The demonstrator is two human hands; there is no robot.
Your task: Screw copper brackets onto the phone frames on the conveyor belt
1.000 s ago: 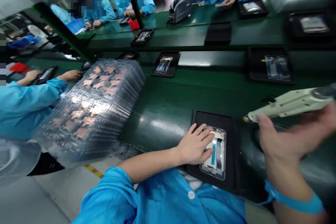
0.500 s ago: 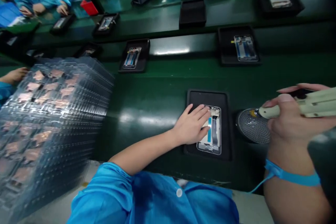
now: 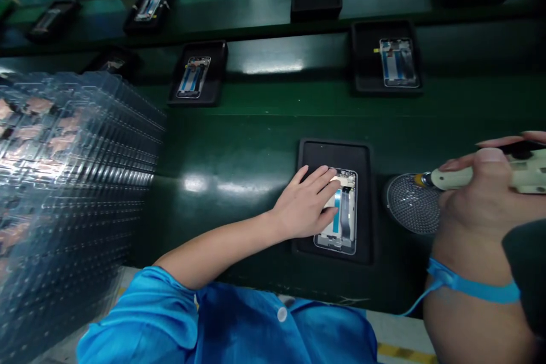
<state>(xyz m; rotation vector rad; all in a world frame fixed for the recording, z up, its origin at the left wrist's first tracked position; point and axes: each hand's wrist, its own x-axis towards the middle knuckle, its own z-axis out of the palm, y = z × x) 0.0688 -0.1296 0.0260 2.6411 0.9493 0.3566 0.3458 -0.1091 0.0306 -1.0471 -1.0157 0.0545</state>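
Head view: the left hand lies open and flat on a phone frame with its insides showing, and the right hand grips a cream electric screwdriver at a round mesh pad.

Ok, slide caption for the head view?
Left hand pressing a phone frame in a black tray, right hand holding an electric screwdriver over a round mesh pad.

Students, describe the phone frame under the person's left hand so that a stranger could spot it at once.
On the green bench, find the black tray nearest the blue sleeve. The phone frame lies there, under the left hand; no hand touches the frames in the other trays.
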